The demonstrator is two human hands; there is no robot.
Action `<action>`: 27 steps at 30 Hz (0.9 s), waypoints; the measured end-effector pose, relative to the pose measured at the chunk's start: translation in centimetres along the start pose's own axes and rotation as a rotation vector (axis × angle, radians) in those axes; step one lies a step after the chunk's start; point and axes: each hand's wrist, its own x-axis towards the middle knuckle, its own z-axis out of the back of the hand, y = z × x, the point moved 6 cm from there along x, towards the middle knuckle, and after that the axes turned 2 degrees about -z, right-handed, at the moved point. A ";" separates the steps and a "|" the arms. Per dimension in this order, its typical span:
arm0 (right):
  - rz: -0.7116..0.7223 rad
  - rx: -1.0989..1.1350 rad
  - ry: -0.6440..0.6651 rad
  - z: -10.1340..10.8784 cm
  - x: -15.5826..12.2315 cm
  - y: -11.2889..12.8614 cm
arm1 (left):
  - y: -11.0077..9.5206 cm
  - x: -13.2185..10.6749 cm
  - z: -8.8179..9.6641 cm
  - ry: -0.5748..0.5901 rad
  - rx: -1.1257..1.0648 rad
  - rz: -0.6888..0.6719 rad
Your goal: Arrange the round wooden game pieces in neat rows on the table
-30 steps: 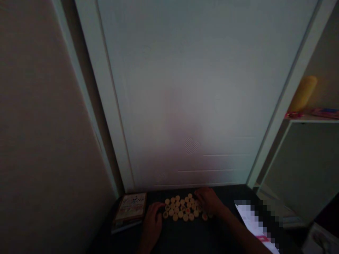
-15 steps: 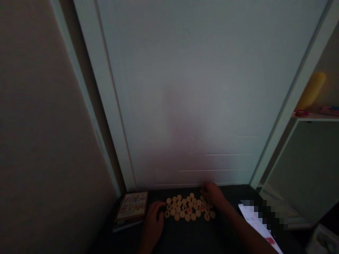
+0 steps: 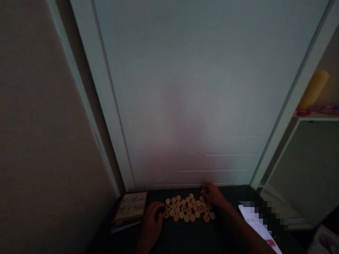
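Several round wooden Chinese chess pieces lie in a loose cluster on the dark tabletop. Some show red or dark characters, others look blank on top. My left hand rests at the cluster's left edge, thumb and fingers apart, fingertips beside the outermost pieces; nothing shows in it. At the far right corner of the cluster is my right hand, its fingers curled in. Whether a piece is between those fingertips is hidden in the dim light.
A book or flat box with a printed cover lies to the left. On the right is a bright paper or screen, partly pixelated. The white panel stands directly behind the dark table. A shelf holds a yellow object.
Both hands stay at nearly the same places beside the pieces. The right hand's fingers shift very slightly, and the view moves a little.
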 end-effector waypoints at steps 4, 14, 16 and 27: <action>0.011 0.144 -0.073 0.9 -0.6 -0.2 | 0.1 0.0 -0.1 -0.006 -0.006 -0.005; -0.038 0.423 0.085 1.9 -12.2 -3.2 | -0.2 0.1 0.0 -0.038 0.000 -0.040; -0.110 0.472 0.092 1.9 -14.4 -4.5 | -0.2 0.2 0.0 -0.049 0.016 -0.050; -0.093 0.479 -0.012 2.2 -17.2 -4.9 | -0.1 0.2 -0.3 -0.031 0.040 -0.059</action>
